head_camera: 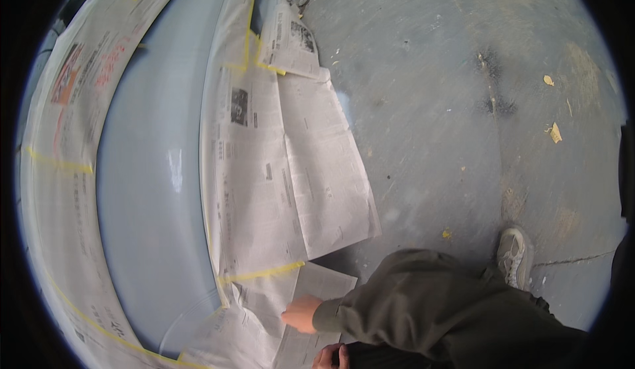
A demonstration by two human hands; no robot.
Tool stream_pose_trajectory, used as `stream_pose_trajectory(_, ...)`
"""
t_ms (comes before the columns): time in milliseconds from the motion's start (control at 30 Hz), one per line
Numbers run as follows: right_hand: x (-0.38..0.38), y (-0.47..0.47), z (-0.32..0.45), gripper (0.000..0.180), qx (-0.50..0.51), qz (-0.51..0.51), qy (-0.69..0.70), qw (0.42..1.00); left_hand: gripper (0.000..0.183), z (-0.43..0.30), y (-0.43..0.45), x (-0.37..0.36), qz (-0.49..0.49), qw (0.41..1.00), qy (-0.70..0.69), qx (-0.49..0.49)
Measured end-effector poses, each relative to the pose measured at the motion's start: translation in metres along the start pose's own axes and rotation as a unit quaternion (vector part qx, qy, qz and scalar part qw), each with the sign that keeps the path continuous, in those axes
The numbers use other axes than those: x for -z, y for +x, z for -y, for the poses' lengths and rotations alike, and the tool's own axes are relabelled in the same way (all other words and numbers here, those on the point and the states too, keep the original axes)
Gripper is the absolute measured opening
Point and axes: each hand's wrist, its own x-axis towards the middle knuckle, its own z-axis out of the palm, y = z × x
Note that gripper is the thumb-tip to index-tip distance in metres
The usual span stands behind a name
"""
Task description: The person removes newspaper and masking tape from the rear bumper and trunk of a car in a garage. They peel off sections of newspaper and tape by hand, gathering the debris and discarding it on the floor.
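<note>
My right hand [302, 314], at the end of a dark sleeve, is over the lower sheet of newspaper [263, 302]. Its fingers look curled and slightly blurred, and whether they pinch the paper is hidden. Below it, at the bottom edge, my left hand [331, 356] shows only in part, with bent fingers close to the paper. The newspaper skirts a smooth grey-blue car body panel [154, 170]. Yellow masking tape [263, 272] joins the lower sheet to a larger newspaper sheet [258, 180]. A crease lifts the lower sheet left of my right hand.
More newspaper [64, 121] covers the panel's far side, with tape strips [59, 160] across it. Grey, stained concrete floor [421, 121] extends to the right, bearing yellowish scraps [554, 133]. My shoe [515, 257] stands on it, near a crack.
</note>
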Motion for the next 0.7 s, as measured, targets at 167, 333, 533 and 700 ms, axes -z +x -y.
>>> stream_pose_trajectory(167, -0.023, -0.002, -0.023, 0.021, 0.008, 0.017, -0.054, 0.998, 0.016, 0.026, -0.005, 0.009, -0.017, 0.994, -0.105, -0.011)
stream_pose_trajectory(333, -0.036, -0.002, -0.027, 0.021, 0.007, 0.096, -0.059, 0.994, 0.011, 0.047, -0.012, 0.021, -0.060, 0.983, -0.173, -0.024)
stream_pose_trajectory(533, -0.044, -0.008, -0.017, 0.019, -0.016, 0.189, -0.108, 0.976, 0.011, 0.077, -0.020, 0.028, -0.117, 0.962, -0.232, -0.077)
stream_pose_trajectory(700, -0.050, -0.008, -0.017, 0.015, -0.063, 0.227, -0.155, 0.959, 0.017, 0.105, -0.023, 0.019, -0.096, 0.945, -0.297, -0.099)
